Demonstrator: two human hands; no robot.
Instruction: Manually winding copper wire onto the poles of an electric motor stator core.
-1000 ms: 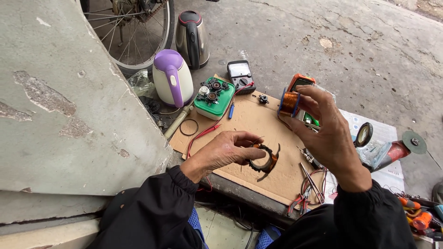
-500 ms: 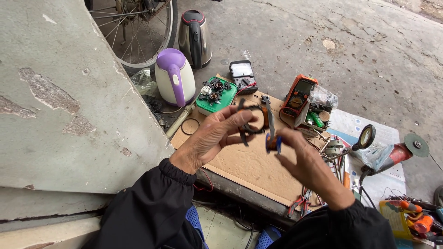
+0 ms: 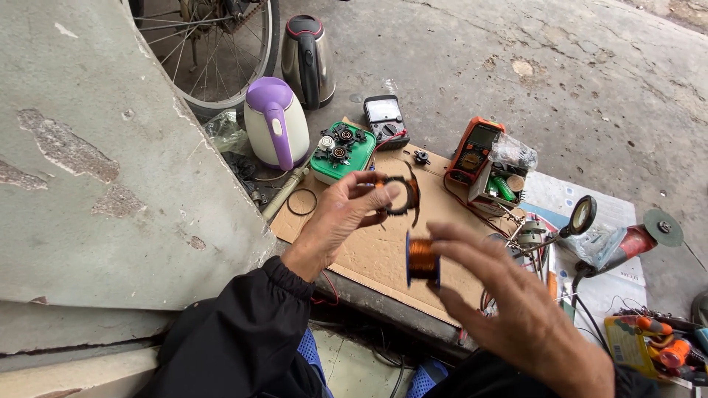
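A grey concrete slab [image 3: 96,169] fills the nine o'clock side of my view, and a bicycle wheel [image 3: 214,44] stands behind it at eleven o'clock. On the ground in front of me lies a sheet of cardboard [image 3: 369,250]. Beyond it, toward twelve o'clock, stand a steel kettle [image 3: 308,63] and, just beside it, a white and purple kettle [image 3: 276,125]. Out at three o'clock an angle grinder [image 3: 634,239] lies on printed paper. A green box [image 3: 343,151] of small parts sits at the cardboard's far edge, with a grey meter [image 3: 387,118] behind it and an orange multimeter [image 3: 476,151] at one o'clock. My right hand [image 3: 516,309] hovers at five o'clock with fingers spread, thumb and fingertips pinching a spool of copper wire [image 3: 422,259] that has blue rims. My left hand [image 3: 343,217] is raised over the cardboard at the centre, its fingers closed around a dark ring-shaped coil [image 3: 402,195] with copper winding. The coil sits just above the spool, close to it but apart. A thin black ring [image 3: 301,202] lies on the cardboard at ten o'clock of my left hand.
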